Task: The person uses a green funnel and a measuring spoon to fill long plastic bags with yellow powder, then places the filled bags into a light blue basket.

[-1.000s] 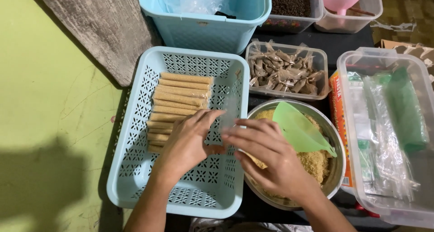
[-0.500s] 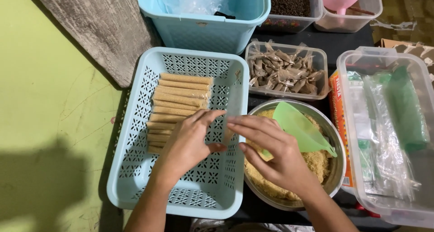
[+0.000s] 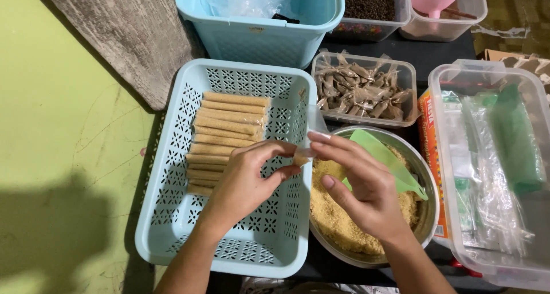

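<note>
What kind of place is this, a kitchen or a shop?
Probably a small home snack-packing corner: filled rolls stacked in a pale blue basket, a metal bowl of crumbly filling, and a tub of wrapped sweets.

A narrow clear plastic sleeve (image 3: 312, 134) stands nearly upright above the inner rim of the light blue perforated basket (image 3: 172, 225), its lower end packed with tan crumb and its upper part empty and see-through. It is pinched at the filled end between the fingertips of both hands. In the basket, a row of filled tan sticks (image 3: 226, 134) lies side by side, touching.
</note>
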